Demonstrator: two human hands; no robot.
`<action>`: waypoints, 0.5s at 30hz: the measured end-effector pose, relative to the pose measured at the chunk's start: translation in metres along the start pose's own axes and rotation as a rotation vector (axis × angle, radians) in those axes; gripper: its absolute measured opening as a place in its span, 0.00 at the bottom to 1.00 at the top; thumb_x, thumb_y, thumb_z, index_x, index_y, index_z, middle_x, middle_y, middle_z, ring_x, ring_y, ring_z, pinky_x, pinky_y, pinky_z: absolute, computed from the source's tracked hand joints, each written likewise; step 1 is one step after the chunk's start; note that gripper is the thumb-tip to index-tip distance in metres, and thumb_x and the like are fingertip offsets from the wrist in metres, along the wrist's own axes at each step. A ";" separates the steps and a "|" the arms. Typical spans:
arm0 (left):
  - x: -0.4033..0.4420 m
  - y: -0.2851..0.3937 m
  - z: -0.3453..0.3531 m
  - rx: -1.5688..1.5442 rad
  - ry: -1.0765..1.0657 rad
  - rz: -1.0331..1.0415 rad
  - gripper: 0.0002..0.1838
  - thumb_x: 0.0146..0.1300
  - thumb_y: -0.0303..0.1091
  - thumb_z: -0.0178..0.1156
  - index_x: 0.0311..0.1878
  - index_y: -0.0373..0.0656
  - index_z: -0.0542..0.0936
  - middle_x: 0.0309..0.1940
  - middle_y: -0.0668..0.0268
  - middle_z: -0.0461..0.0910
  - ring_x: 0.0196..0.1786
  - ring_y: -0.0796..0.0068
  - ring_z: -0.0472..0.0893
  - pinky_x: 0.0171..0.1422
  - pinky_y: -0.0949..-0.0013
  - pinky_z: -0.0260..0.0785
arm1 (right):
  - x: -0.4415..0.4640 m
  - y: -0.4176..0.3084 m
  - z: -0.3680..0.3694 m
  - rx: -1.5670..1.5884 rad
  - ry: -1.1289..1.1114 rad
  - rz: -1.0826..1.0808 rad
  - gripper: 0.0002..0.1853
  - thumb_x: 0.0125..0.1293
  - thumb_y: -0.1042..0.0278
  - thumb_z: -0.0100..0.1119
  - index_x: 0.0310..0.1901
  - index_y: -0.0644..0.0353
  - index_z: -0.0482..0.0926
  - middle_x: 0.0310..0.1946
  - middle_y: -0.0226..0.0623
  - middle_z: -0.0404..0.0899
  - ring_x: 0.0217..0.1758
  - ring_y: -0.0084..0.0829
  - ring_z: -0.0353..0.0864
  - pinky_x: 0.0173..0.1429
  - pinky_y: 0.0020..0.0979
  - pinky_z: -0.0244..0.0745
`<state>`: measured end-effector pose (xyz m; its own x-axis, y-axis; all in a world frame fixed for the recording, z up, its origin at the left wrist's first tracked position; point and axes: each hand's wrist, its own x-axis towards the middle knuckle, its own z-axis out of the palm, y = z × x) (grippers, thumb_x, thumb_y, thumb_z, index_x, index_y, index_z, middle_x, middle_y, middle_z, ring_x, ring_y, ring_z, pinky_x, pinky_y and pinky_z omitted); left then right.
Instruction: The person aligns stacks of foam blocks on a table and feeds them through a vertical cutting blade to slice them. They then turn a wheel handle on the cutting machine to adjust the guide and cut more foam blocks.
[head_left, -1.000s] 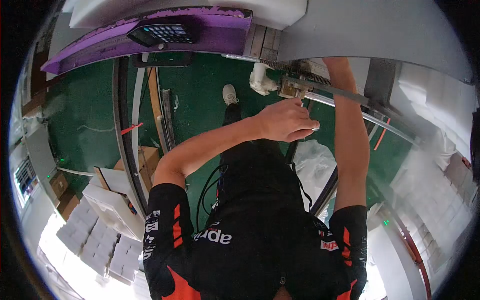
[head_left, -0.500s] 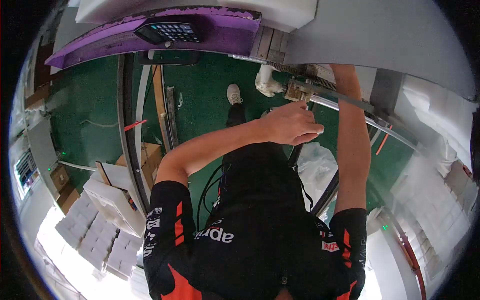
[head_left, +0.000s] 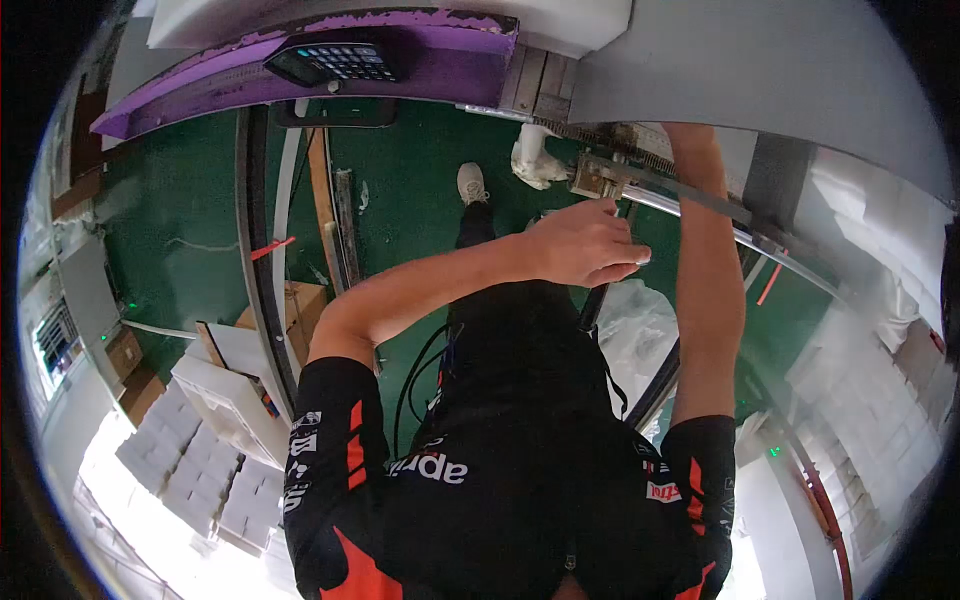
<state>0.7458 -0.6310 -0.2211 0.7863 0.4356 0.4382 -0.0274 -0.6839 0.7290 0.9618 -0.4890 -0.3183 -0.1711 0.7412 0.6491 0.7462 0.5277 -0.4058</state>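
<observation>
My left hand (head_left: 592, 243) is closed, its fingers curled in a fist just below a brass-coloured metal block (head_left: 594, 178). Whatever sits inside those fingers is hidden. A black bar (head_left: 593, 308) shows just beneath the fist. From the block a shiny metal rod (head_left: 650, 201) runs right, and my right forearm (head_left: 710, 290) reaches up past it. My right hand goes behind the edge of a large grey panel (head_left: 770, 65), so only the wrist shows and its fingers are hidden.
A calculator (head_left: 335, 62) rests on a chipped purple beam (head_left: 210, 85) at upper left. White foam blocks (head_left: 190, 465) are stacked at lower left beside a cardboard box (head_left: 303, 315). Clear plastic sheeting (head_left: 635, 335) lies by my legs. Dark upright posts (head_left: 262, 240) stand to the left.
</observation>
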 end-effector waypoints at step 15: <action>0.001 0.001 -0.006 0.006 -0.006 0.007 0.08 0.57 0.32 0.59 0.40 0.46 0.77 0.24 0.67 0.76 0.28 0.67 0.74 0.43 0.68 0.63 | -0.073 0.051 0.002 -0.085 -0.362 0.263 0.17 0.63 0.66 0.52 0.53 0.61 0.75 0.51 0.42 0.77 0.53 0.49 0.75 0.59 0.42 0.67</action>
<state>0.7429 -0.6273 -0.2166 0.7896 0.4273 0.4405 -0.0294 -0.6906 0.7226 1.0107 -0.5154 -0.3874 -0.1711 0.9509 0.2580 0.8418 0.2771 -0.4631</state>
